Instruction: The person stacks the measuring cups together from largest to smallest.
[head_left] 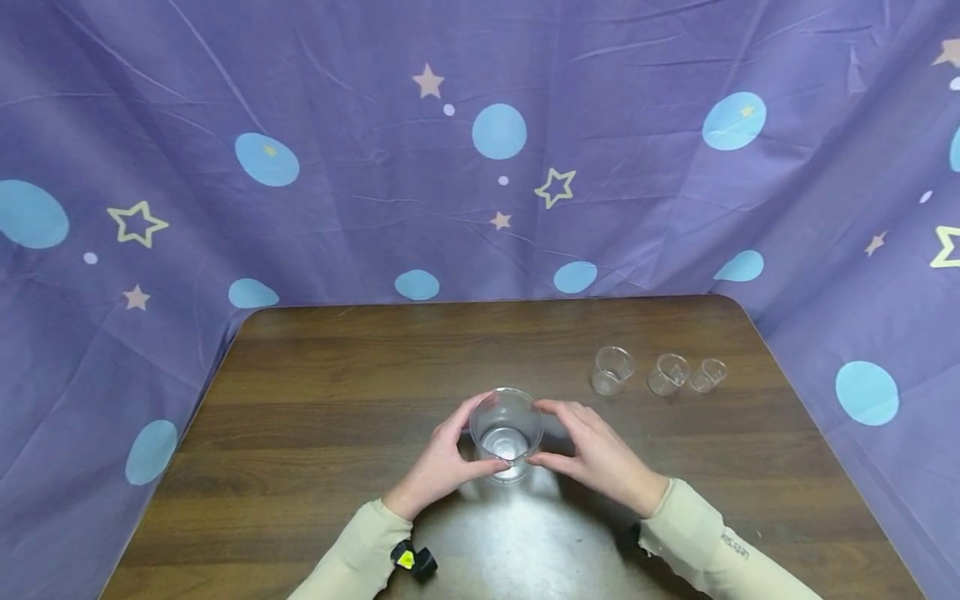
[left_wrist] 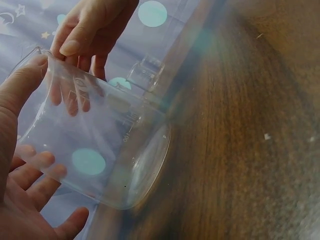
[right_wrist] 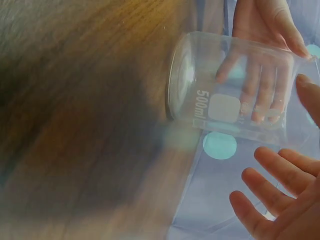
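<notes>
A clear glass beaker (head_left: pixel 507 435), marked 500ml in the right wrist view, stands upright at the middle of the table front. My left hand (head_left: pixel 442 461) holds it near the rim, thumb at the spout and fingers round the far side, visible through the glass in the right wrist view. On the other side is my right hand (head_left: pixel 602 452), its fingers (right_wrist: pixel 272 172) spread and loosely bent beside the glass. Its thumb comes close to the rim; contact is hard to tell. Whether the base touches the wood is also unclear.
Three smaller glass beakers stand in a row at the right rear: the largest (head_left: pixel 612 372), a middle one (head_left: pixel 668 375) and the smallest (head_left: pixel 708 376). The brown wooden table (head_left: pixel 315 417) meets a purple patterned curtain (head_left: pixel 360 167) at its back and sides.
</notes>
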